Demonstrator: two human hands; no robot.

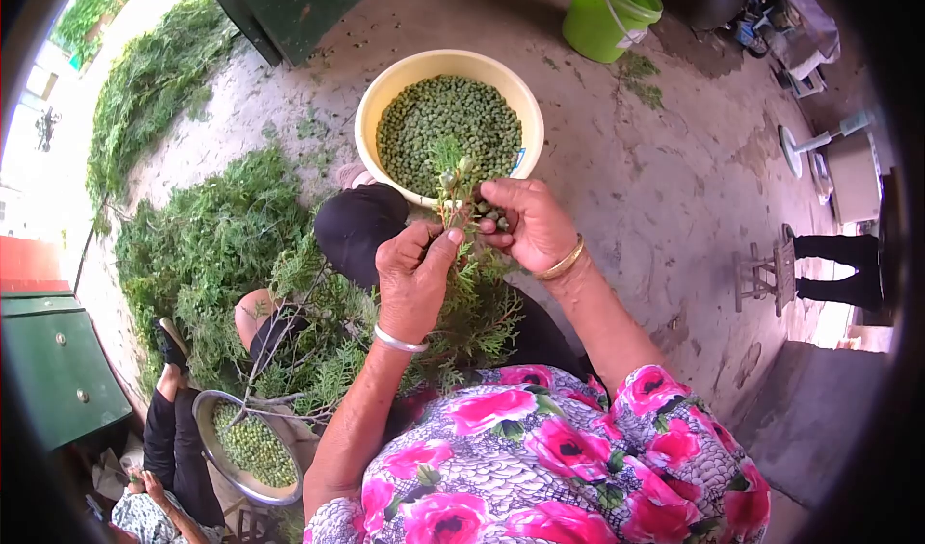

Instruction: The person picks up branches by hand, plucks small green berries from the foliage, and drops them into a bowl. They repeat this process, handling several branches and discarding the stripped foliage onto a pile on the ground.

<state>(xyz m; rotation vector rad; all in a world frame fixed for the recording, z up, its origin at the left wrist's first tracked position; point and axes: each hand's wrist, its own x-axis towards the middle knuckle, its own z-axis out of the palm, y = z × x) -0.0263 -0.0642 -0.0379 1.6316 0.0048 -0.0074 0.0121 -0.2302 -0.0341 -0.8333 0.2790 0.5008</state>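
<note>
My left hand (414, 279), with a pale bangle at the wrist, pinches a leafy evergreen sprig (446, 163) between thumb and fingers. Close beside it, my right hand (535, 224) is curled around several small green seed cones (493, 214), its thumb and fingertips right at the sprig. Both hands are at the near rim of a cream plastic basin (366, 125), which is filled with similar green cones (448, 120). Cut evergreen branches (361, 375) lie across my lap, under and beside my left forearm.
A large heap of evergreen branches (207, 236) covers the floor at left. A metal basin (204, 424) of green cones stands by another seated person (164, 505) at lower left. Beyond the cream basin is a green bucket (597, 24). A small wooden stool (766, 276) stands at right.
</note>
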